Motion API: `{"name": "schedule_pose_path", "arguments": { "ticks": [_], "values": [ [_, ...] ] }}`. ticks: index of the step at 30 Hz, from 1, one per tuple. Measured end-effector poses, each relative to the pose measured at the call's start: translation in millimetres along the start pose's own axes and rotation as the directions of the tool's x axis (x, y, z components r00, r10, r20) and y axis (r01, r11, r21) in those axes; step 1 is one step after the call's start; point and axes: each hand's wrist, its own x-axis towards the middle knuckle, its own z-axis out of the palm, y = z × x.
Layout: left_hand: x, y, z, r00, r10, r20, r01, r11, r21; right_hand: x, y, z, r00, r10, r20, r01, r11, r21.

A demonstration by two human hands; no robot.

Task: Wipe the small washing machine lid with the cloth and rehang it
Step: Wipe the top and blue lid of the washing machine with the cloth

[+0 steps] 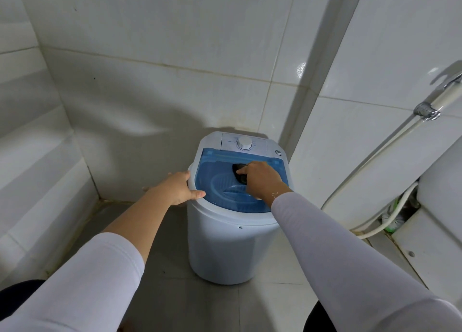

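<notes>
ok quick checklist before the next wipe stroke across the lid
1. Cloth in hand: ok. The right hand presses the dark cloth onto the lid.
2. Machine steadied: ok. The left hand grips the left rim of the machine.
3. Lid shut: ok, it looks flat on the tub.
4. Path clear: ok. Nothing else lies on the lid; the dial sits behind it.
5. Lid already clean where wiped: cannot tell, no dirt or streaks are readable.
6. Place to rehang the cloth: cannot tell, no hook or rail for it is in view.
</notes>
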Motion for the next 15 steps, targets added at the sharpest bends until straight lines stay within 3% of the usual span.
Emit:
{"name": "schedule_pose_path", "arguments": {
  "ticks": [15],
  "values": [
    [-10.1, 10.7, -0.2, 1.0, -0.008, -0.017, 0.008, 1.0, 0.005, -32.7, 57.3, -6.1, 0.985, 0.172, 0.029, -0.174, 0.982, 0.076]
  ]
}}
